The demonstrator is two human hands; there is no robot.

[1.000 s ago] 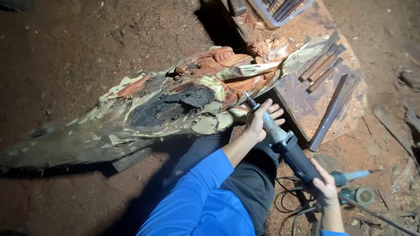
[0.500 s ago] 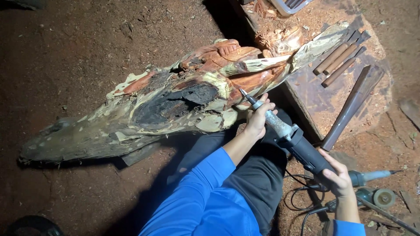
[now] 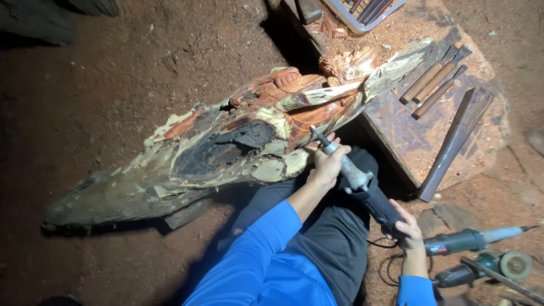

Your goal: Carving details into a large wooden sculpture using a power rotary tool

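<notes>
A long, rough piece of carved wood [image 3: 226,147] lies across the dirt floor, pale, reddish and charred black in patches. My left hand [image 3: 327,161] grips the silver neck of a hand-held power grinder [image 3: 362,187], whose tip touches the reddish carved part of the wood. My right hand [image 3: 407,226] holds the grinder's black rear body. My blue sleeves and dark trousers fill the lower middle of the head view.
A low wooden board [image 3: 408,130] dusted with sawdust carries several wood-handled chisels [image 3: 433,82] and a long dark bar [image 3: 453,141]. Two more power tools [image 3: 481,249] with cables lie at lower right. A tray of tools [image 3: 362,11] sits at the top.
The view has shifted, so the wood and hands now sit lower and further left in frame. Both hands keep their hold on the grinder against the carving.
</notes>
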